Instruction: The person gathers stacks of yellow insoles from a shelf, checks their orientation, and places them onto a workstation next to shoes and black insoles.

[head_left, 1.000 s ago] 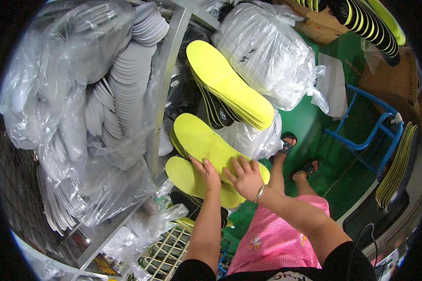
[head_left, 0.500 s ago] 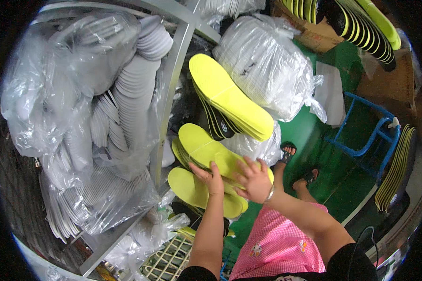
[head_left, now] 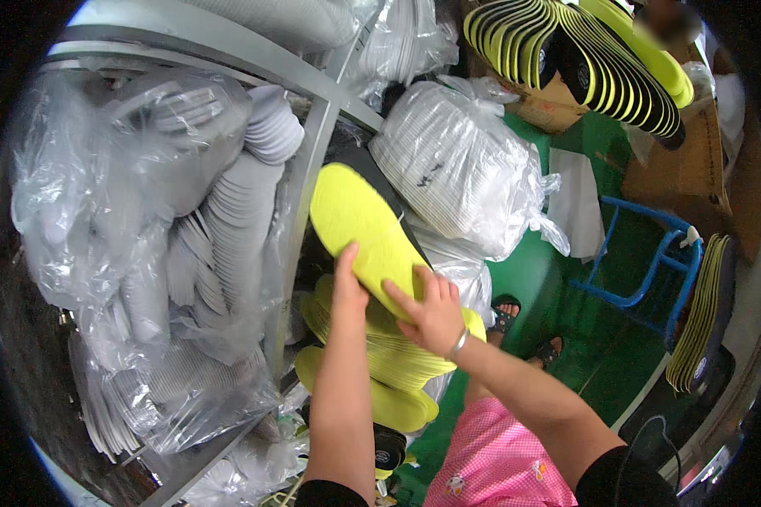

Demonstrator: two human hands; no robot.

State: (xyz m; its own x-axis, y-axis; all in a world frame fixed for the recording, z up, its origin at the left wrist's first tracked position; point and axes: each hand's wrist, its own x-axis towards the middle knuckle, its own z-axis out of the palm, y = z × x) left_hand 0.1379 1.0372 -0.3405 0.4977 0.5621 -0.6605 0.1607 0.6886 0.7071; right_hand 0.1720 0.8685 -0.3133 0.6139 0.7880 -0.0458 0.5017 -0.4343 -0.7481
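A lime-yellow shoe insole lies across the middle, its rounded end pointing up and left. Along its left edge, my left hand grips it, thumb side near the yellow face. My right hand, with a silver bangle at the wrist, is on its right edge, one finger reaching across the top. How many layers are between my hands is hidden. Beneath them is a fanned pile of yellow insoles, and lower down another yellow insole. Black insoles show under that.
Left, a grey metal rack holds clear bags of stacked white insoles. A tied bag of white pieces sits beyond my hands. Right are a blue metal frame, a cardboard box, and rows of black-and-yellow insoles.
My hands have moved up and left onto a yellow insole, changing from spread fingers to a grip at its edges. The upper stack no longer lies tilted as before. The view has shifted slightly.
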